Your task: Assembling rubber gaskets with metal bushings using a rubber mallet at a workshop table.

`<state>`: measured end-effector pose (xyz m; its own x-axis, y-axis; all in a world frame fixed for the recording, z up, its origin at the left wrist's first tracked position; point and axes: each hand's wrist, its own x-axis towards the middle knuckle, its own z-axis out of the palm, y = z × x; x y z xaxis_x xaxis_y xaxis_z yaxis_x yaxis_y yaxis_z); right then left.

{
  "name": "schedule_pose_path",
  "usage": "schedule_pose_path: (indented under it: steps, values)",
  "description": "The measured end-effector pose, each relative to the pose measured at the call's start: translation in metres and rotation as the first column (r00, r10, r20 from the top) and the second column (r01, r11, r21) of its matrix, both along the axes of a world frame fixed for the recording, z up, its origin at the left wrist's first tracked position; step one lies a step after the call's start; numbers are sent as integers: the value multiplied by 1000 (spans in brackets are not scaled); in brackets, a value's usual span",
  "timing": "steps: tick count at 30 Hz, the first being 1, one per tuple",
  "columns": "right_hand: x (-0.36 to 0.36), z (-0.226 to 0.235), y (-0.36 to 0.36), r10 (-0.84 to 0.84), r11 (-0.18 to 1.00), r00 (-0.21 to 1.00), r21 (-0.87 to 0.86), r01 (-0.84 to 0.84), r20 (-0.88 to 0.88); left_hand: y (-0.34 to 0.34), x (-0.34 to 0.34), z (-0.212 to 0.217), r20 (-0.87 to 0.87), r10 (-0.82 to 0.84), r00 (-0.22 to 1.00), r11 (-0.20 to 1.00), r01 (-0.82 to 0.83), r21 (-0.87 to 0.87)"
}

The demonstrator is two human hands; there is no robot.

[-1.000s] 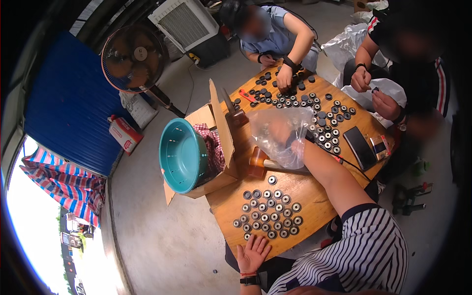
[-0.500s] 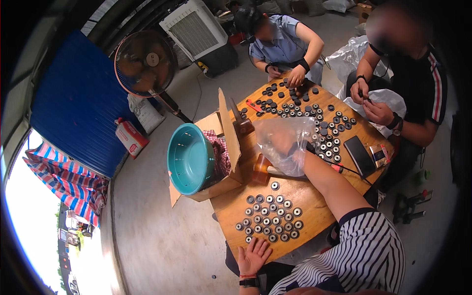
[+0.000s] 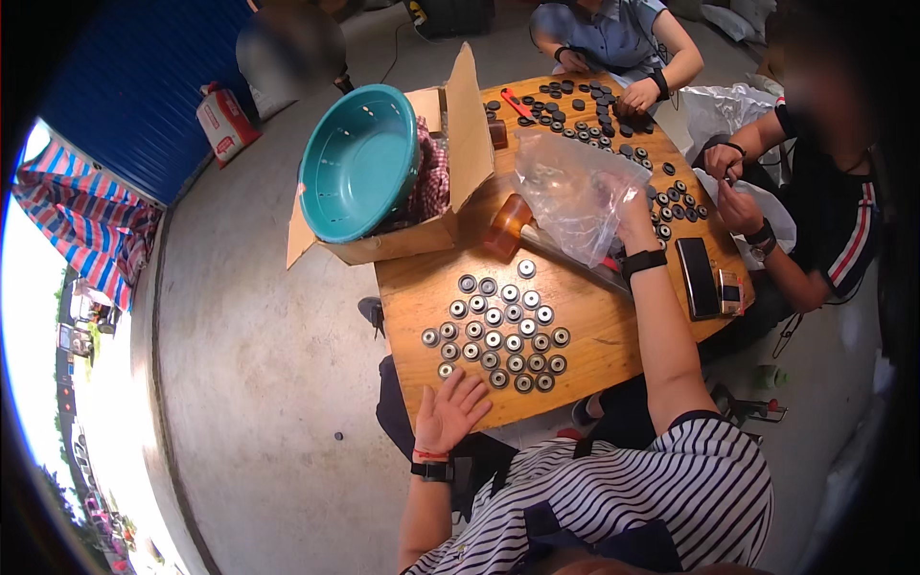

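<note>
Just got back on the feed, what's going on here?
The person's right hand is at a clear plastic bag; the plastic blurs its grip. The left hand is open, palm up and empty, beside loosely grouped black round parts with metal centres on the wooden table. An amber-headed mallet lies by the bag. Across the table, one co-worker's hand is among more black parts.

Blown-out glare L, dk curved edges

Rm R of near discs (image 3: 493, 340), mallet (image 3: 509, 227) blks beyond.
</note>
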<state>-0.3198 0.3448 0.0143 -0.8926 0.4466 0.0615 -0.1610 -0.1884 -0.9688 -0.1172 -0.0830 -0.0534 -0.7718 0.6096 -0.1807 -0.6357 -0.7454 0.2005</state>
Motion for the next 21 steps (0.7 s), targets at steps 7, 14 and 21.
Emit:
schedule_pose_path:
  steps: [7, 14, 21]
  values:
    - [135, 30, -113, -44, 961, 998, 272, 54, -42, -3, 1, -5, 15, 37, 999, 999, -37, 32]
    - [48, 3, -195, 545, 684, 682, 212, -698, 487, 0, 8, -3, -53, 30, 998, 999, -31, -11]
    - [23, -14, -220, 456, 124, 838, 911, -393, 300, -1, 6, 2, -110, -5, 994, 999, 1, -40]
